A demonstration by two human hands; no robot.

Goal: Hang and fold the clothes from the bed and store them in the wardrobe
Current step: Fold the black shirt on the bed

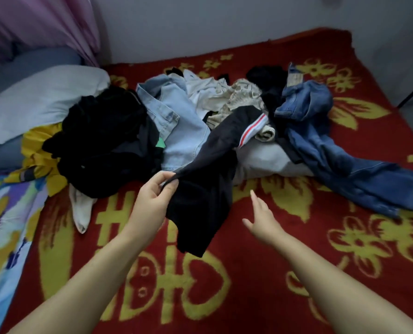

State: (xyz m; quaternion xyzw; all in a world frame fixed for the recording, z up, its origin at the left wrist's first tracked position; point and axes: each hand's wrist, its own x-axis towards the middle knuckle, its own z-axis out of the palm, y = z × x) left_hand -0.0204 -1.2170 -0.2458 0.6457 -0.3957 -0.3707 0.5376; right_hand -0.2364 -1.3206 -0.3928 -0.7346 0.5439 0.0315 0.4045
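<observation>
A heap of clothes lies across the bed: a black bundle (104,141), a light denim piece (176,131), white and beige tops (229,97) and dark blue jeans (333,145). My left hand (154,196) pinches the edge of a black garment with a red and white striped band (207,189), lifting it off the pile so it hangs down over the blanket. My right hand (260,218) hovers to the right of that garment with fingers straight, holding nothing.
The bed is covered by a red blanket with yellow flowers (297,273). A white pillow (36,102) and a yellow cloth (39,150) lie at the left, with a colourful sheet (5,225) beyond. A grey wall and a pink curtain (44,22) stand behind.
</observation>
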